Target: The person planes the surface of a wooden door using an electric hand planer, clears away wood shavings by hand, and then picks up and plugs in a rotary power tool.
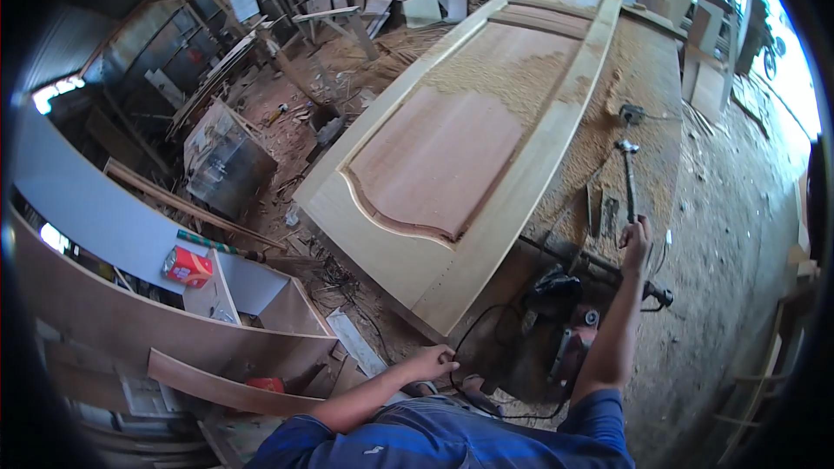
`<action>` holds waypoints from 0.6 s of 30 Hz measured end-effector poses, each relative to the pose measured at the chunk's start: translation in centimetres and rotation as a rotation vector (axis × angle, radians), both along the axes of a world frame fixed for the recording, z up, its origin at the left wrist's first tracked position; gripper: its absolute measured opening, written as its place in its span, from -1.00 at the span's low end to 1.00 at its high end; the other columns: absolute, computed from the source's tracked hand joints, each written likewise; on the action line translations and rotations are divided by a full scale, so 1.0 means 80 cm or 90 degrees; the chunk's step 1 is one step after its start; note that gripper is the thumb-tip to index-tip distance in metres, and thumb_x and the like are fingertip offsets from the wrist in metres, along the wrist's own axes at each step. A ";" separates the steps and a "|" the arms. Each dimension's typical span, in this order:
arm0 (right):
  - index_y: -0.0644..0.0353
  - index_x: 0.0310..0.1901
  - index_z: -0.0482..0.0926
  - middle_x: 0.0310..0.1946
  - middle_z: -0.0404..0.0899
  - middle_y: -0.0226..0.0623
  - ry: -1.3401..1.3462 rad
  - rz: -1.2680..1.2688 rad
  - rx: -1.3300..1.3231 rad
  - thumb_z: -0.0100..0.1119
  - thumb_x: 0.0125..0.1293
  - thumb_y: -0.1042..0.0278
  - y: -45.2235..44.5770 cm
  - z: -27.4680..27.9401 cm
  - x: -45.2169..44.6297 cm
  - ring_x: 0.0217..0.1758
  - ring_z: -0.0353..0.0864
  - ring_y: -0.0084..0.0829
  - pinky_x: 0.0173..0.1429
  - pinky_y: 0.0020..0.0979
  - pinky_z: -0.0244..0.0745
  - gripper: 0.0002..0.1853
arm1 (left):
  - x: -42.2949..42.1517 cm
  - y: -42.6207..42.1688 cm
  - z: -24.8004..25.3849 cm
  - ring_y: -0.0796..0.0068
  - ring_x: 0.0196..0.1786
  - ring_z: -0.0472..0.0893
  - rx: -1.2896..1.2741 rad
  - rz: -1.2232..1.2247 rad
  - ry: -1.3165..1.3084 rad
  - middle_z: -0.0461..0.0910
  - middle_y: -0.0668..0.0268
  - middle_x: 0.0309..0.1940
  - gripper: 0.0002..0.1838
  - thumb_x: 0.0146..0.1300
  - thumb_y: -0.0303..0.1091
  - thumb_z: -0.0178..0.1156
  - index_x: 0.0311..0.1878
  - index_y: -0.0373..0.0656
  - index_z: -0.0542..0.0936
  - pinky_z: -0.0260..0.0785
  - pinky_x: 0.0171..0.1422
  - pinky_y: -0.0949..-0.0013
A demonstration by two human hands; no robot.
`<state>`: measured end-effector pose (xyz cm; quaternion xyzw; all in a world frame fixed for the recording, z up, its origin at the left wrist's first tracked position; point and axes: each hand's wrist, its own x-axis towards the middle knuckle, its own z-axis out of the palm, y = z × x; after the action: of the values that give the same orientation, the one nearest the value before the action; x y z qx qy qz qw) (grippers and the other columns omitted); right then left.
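My right hand is closed round the handle of a hammer, its head pointing away from me over the dusty workbench. Down by my body, my left hand has its fingers curled together on a black cord that loops toward the power tool below. A panelled wooden door lies flat and slanting before me, sawdust spread over its middle. Both hands are off the door. Beside the hammer, a dark metal piece rests on the bench.
A long curved wooden cabinet frame stands at left, holding a red can and a handsaw. A clamp bar juts out near my right forearm. Offcuts and shavings litter the floor; boards lean at the back.
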<state>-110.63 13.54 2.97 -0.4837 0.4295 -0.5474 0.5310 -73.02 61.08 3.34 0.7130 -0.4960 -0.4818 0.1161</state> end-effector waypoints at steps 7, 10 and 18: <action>0.21 0.14 0.57 -0.55 0.50 -0.49 0.145 -0.028 -0.090 0.32 0.66 0.06 0.041 0.184 0.162 -0.61 0.48 -0.64 -0.52 -0.50 0.32 -0.64 | 0.062 0.008 -0.002 0.18 0.02 0.85 -0.023 0.030 0.045 0.86 0.08 -0.07 -0.40 0.47 0.08 0.41 0.33 -0.22 0.71 0.67 0.17 0.13; 0.11 -0.05 0.60 -0.60 0.45 -0.59 0.132 -0.027 -0.055 0.29 0.71 0.06 0.076 0.181 0.252 -0.66 0.34 -0.69 -0.57 -0.48 0.17 -0.71 | 0.097 -0.022 0.020 0.15 0.03 0.85 -0.119 0.021 0.121 0.86 0.05 -0.03 -0.41 0.49 0.09 0.40 0.32 -0.21 0.73 0.66 0.20 0.13; 0.26 0.35 0.63 -0.41 0.68 -0.39 0.306 0.458 0.144 0.35 0.66 0.17 0.400 0.148 0.556 -0.45 0.61 -0.59 -0.36 -0.43 0.53 -0.57 | 0.323 -0.051 0.067 0.32 0.36 0.68 -0.404 0.353 0.566 0.59 0.07 0.40 -0.22 0.65 -0.22 0.36 0.75 -0.15 0.21 0.57 0.44 0.21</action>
<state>-66.17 45.52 14.80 -0.6547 0.4021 -0.1499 0.6223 -47.19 57.02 8.67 0.4768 -0.3151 -0.5136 0.6399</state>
